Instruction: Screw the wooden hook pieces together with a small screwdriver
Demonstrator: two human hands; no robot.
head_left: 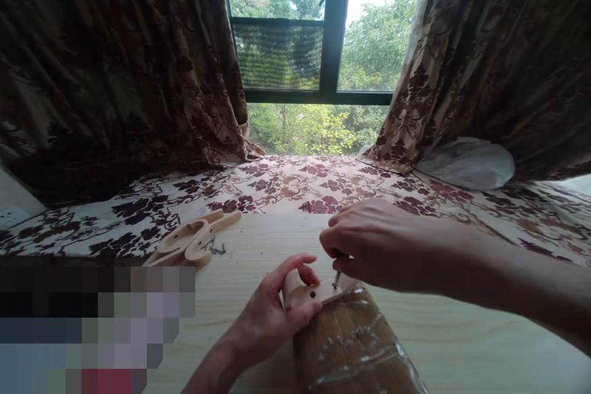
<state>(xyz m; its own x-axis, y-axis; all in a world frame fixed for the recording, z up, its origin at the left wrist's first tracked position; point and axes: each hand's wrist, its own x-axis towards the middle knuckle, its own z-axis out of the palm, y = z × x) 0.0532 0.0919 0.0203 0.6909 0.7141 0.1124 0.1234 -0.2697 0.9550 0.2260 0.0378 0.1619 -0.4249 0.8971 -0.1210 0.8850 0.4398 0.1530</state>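
A pale wooden piece (327,291) with a dark round hole lies on the near end of a brown, tape-wrapped block (351,345). My left hand (281,305) grips the piece's left end between thumb and fingers. Above its right part, my right hand (364,243) is closed round a small dark-handled tool, whose thin metal shaft (337,278) points down onto the wood at a second spot. The tool's handle is mostly hidden in my fingers. Several small screws (323,348) are scattered on the brown block.
Curved wooden pieces (191,240) lie at the left back of the pale tabletop (462,345), with several loose screws (216,248) beside them. Behind are a floral cloth (295,184), a clear plastic bag (468,163), curtains and a window. The lower left is pixelated.
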